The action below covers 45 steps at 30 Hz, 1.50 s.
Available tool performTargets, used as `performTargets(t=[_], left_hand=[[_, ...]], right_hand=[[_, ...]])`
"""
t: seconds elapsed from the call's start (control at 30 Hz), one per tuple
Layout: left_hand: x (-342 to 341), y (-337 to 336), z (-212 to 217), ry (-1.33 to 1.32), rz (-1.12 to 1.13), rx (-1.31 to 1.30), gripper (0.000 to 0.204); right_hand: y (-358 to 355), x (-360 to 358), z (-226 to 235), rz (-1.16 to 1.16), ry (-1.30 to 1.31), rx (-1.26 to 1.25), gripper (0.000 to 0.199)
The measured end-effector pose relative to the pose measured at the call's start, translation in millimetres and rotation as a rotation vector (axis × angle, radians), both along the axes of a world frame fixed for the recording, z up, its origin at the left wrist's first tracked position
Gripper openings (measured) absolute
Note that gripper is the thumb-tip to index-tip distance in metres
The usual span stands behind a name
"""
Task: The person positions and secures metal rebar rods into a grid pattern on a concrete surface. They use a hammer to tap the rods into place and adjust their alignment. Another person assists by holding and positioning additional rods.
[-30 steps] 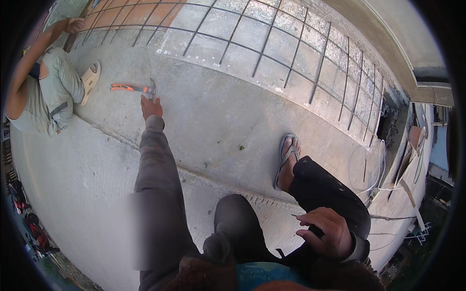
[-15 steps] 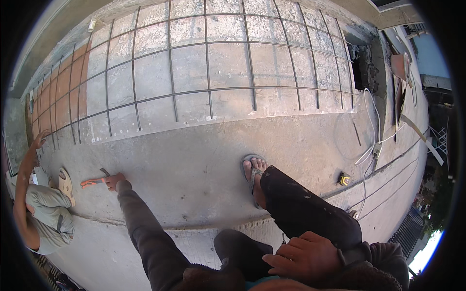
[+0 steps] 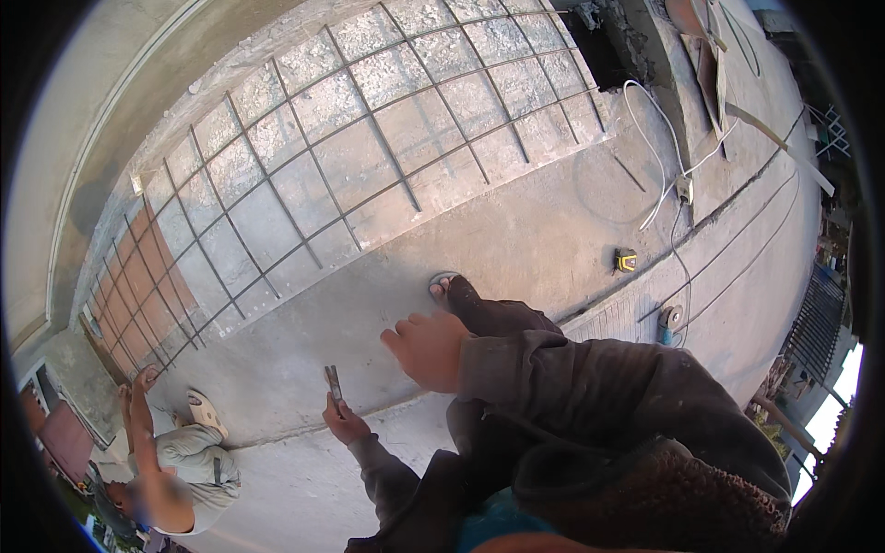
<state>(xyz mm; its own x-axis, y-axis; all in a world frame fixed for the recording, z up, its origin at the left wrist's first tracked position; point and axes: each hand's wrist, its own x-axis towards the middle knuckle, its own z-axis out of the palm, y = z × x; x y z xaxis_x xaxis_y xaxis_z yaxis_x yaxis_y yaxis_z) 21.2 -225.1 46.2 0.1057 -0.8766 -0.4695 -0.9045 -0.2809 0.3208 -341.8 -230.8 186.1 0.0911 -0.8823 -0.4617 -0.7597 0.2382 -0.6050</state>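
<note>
My left hand (image 3: 346, 422), low in the middle, is closed round a hand tool (image 3: 333, 381) whose grey metal end points up. The tool's full shape cannot be made out. My right hand (image 3: 431, 350) hovers above the concrete near my sandalled foot (image 3: 441, 285), its fingers curled. Whether anything lies within those fingers is hidden. Beyond both hands a grid of thin steel bars (image 3: 403, 180) stretches across a pale surface, with an orange-brown panel (image 3: 138, 309) under its left end. Neither hand touches the grid.
At the left a co-worker (image 3: 189, 461) squats with hands by the grid's end. A yellow and black tape measure (image 3: 625, 259) lies on the floor at right. Near it are a white cable (image 3: 666, 170), a power socket block (image 3: 684, 190) and a teal angle grinder (image 3: 667, 324).
My view has turned, so the grid slants. My left hand has drawn closer with the tool, whose orange handle showed before. My right hand has risen and moved forward and left.
</note>
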Motion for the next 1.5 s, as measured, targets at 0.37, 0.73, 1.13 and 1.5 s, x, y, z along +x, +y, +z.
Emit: performTargets(t=[0.37, 0.73, 1.13, 1.5], left_hand=[[-138, -63, 237, 0.860, -0.029, 0.355, 0.051], [-139, 19, 289, 0.567, -0.556, 0.473, 0.052], [-98, 62, 427, 0.570, -0.690, 1.282, 0.022], [-192, 88, 437, 0.507, -0.589, 1.241, 0.028]], right_hand=[[31, 16, 5, 0.017, -0.297, 0.189, 0.038], [82, 11, 23, -0.588, -0.069, 0.103, 0.027], [209, -125, 27, -1.320, 0.150, 0.540, 0.039], [329, -276, -61, -1.155, 0.277, 0.806, 0.044]])
